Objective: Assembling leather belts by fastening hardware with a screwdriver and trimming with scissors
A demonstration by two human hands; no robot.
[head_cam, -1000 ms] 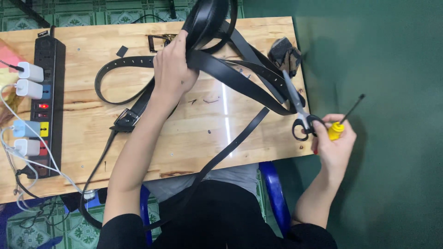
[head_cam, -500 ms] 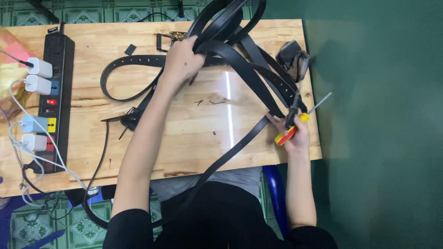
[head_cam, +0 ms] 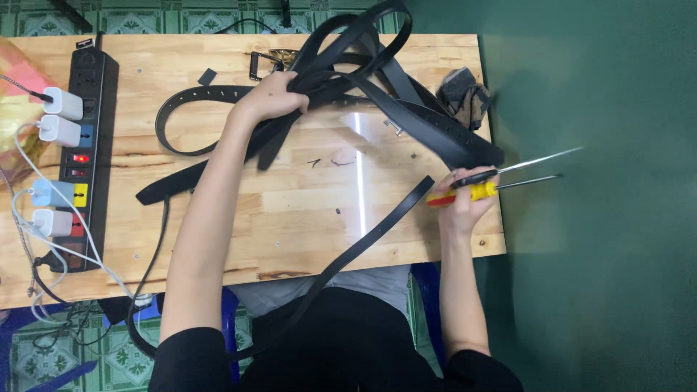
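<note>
Gripping a tangled bundle of black belts (head_cam: 348, 80), the left hand (head_cam: 272, 98) is closing its fingers around the straps at the far middle of the surface (head_cam: 290, 218). The right hand (head_cam: 465, 196) is clenching a screwdriver (head_cam: 475, 191) with a yellow-and-red handle together with a pair of scissors (head_cam: 523, 165), both pointing right, out past the right edge of the surface. The bundle is lying to the left and far side of the right hand, so the left hand is the nearer one, already on it. One loose strap (head_cam: 363, 243) is running diagonally from beside the right hand down toward the person's lap. The belts are looking smooth, flat and flexible, with punched holes; the surface is pale varnished wood. A black power strip (head_cam: 83, 152) with white chargers is lying along the left edge, and a dark crumpled cloth (head_cam: 465, 94) is sitting at the far right corner.
</note>
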